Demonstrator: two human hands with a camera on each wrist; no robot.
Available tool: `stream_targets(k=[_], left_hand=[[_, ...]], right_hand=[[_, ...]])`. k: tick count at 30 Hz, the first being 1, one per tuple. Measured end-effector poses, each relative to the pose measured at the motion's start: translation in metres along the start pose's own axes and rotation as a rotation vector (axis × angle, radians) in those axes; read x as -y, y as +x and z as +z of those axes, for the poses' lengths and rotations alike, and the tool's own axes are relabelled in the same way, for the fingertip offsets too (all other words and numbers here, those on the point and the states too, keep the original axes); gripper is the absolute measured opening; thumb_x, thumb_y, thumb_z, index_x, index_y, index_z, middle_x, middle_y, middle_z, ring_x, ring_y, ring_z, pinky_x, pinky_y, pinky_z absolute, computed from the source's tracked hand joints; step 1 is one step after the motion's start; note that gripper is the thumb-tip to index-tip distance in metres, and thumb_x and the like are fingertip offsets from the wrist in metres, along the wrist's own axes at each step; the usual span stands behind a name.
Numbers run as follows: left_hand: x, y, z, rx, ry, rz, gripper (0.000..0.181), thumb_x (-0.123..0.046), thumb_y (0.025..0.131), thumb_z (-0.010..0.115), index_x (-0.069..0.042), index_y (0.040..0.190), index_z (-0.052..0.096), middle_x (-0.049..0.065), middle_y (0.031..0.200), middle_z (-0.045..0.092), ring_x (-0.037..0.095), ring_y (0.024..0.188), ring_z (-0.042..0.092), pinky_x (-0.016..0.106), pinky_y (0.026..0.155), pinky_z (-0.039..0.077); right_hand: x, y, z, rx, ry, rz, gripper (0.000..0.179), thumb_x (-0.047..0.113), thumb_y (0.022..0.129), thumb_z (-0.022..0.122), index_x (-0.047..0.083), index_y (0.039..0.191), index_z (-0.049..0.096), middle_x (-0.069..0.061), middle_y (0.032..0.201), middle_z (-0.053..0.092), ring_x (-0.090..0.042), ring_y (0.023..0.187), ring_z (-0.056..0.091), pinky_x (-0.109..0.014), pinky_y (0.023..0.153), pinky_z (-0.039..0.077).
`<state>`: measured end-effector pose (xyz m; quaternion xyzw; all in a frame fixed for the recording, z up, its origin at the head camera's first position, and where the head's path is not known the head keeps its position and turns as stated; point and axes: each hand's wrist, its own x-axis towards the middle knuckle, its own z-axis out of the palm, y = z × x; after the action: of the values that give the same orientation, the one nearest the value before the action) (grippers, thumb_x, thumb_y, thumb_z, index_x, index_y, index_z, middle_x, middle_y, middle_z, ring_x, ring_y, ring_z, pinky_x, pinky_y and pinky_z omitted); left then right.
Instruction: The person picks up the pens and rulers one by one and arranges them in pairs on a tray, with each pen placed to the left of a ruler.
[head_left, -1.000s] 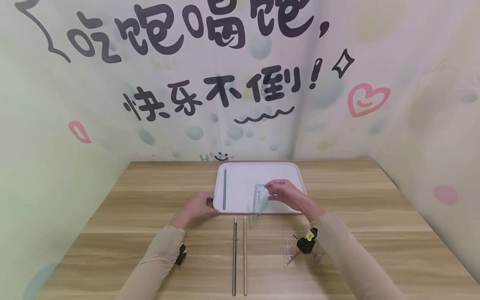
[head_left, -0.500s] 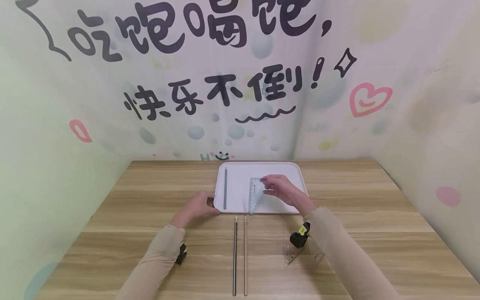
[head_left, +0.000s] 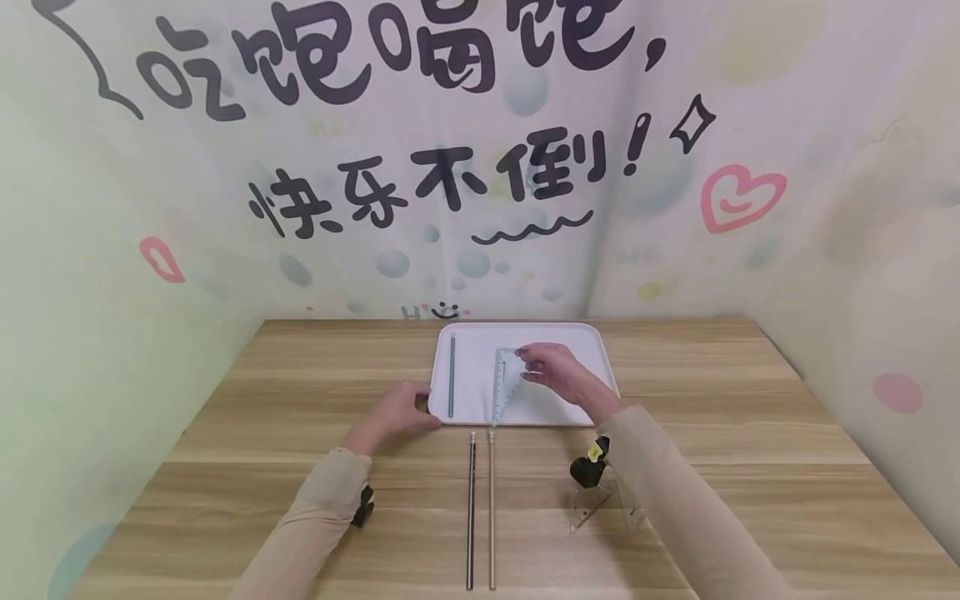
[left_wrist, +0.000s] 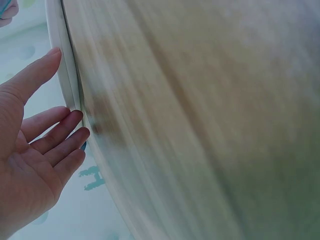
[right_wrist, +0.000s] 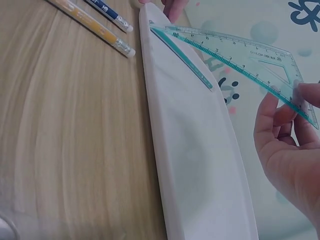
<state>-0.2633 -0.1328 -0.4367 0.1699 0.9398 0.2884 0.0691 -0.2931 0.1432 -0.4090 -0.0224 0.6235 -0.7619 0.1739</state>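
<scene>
My right hand (head_left: 557, 372) pinches a clear teal-edged set square (head_left: 507, 379) by its upper corner, over the white tray (head_left: 555, 414). In the right wrist view the set square (right_wrist: 240, 57) slants, its long tip pointing toward the tray's far end. A slim teal pencil (head_left: 452, 379) lies along the tray's left side. At the tray's front left corner, my left hand (head_left: 393, 414) touches the rim, thumb in front and fingers at the side. The left wrist view shows that hand (left_wrist: 37, 155) with its fingers loosely extended beside the rim.
A dark pencil (head_left: 471, 517) and a tan pencil (head_left: 492, 517) lie side by side in front of the tray. Clear drawing pieces (head_left: 587, 507) rest on the table under my right wrist, partly hidden by its black camera (head_left: 588, 471). A printed wall stands behind the table.
My right hand has moved left and slightly away from me, bringing the set square further over the tray. My left hand keeps its place at the tray's corner.
</scene>
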Motion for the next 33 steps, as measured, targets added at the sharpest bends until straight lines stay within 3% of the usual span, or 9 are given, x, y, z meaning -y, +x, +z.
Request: stream_targets(k=[7,15,24,28,33], left_hand=[[0.001,0.000,0.000,-0.003,0.014,0.012,0.037,-0.020,0.066,0.080,-0.008,0.099,0.066,0.005,0.100,0.064,0.014,0.085,0.051,0.036,0.082,0.042],[-0.001,-0.001,-0.001,-0.006,0.009,0.010,0.036,-0.019,0.067,0.080,-0.008,0.098,0.067,0.004,0.098,0.064,0.014,0.083,0.050,0.035,0.080,0.042],[0.000,-0.001,0.000,-0.005,0.008,0.006,0.035,-0.019,0.067,0.080,-0.009,0.098,0.067,0.002,0.093,0.064,0.014,0.079,0.048,0.031,0.075,0.040],[0.003,0.000,0.001,-0.004,0.010,0.008,0.034,-0.019,0.067,0.080,-0.009,0.097,0.067,0.001,0.090,0.063,0.013,0.078,0.047,0.030,0.073,0.040],[0.002,0.000,0.000,-0.001,-0.007,0.007,0.033,-0.018,0.067,0.079,-0.009,0.096,0.067,0.001,0.089,0.062,0.015,0.077,0.048,0.030,0.070,0.039]], right_hand=[[-0.002,0.007,0.002,-0.016,-0.013,0.010,0.018,0.000,0.086,0.045,-0.005,0.102,0.051,0.000,0.081,0.052,-0.008,0.068,0.047,-0.025,0.073,0.048],[-0.006,0.018,0.005,-0.064,0.011,0.050,0.019,-0.001,0.086,0.045,-0.004,0.103,0.052,-0.007,0.095,0.050,-0.010,0.075,0.048,-0.024,0.073,0.047],[-0.009,0.026,0.009,-0.111,0.060,0.062,0.015,-0.003,0.083,0.044,-0.003,0.097,0.051,-0.001,0.073,0.047,-0.008,0.065,0.045,-0.023,0.067,0.047],[-0.011,0.030,0.009,-0.125,0.054,0.072,0.016,-0.002,0.084,0.045,-0.005,0.099,0.052,-0.001,0.074,0.047,-0.009,0.066,0.046,-0.023,0.066,0.047],[-0.011,0.033,0.011,-0.130,0.018,0.084,0.028,0.000,0.085,0.046,-0.009,0.112,0.049,-0.002,0.077,0.046,-0.010,0.069,0.045,-0.023,0.068,0.047]])
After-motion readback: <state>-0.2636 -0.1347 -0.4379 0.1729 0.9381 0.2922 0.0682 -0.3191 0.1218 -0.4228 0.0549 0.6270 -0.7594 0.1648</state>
